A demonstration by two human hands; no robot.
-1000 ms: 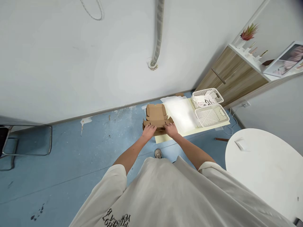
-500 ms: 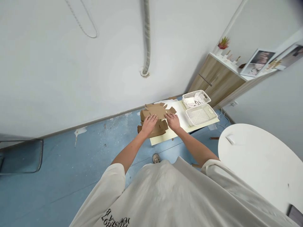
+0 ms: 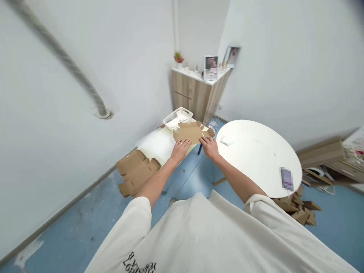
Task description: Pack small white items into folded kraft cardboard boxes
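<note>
Both my hands hold one flat, unfolded brown cardboard box blank (image 3: 191, 131) in the air, between the low pale-yellow table (image 3: 191, 150) and the round white table (image 3: 256, 159). My left hand (image 3: 180, 148) grips its near left edge and my right hand (image 3: 209, 145) grips its near right edge, fingers closed over the card. A stack of more flat cardboard blanks (image 3: 135, 172) lies at the left end of the low table. A sheet of white material (image 3: 156, 144) covers the low table's middle.
A white plastic basket (image 3: 178, 117) stands at the low table's far end. Behind it is a wooden cabinet (image 3: 196, 94) with a plant and photo frames. A small white object (image 3: 226, 141) and a phone lie on the round table. Cardboard scraps (image 3: 297, 208) lie on the blue floor.
I have lifted one cardboard blank off the stack and swung it rightward toward the round table. My head has turned right, so the stack now lies at the left.
</note>
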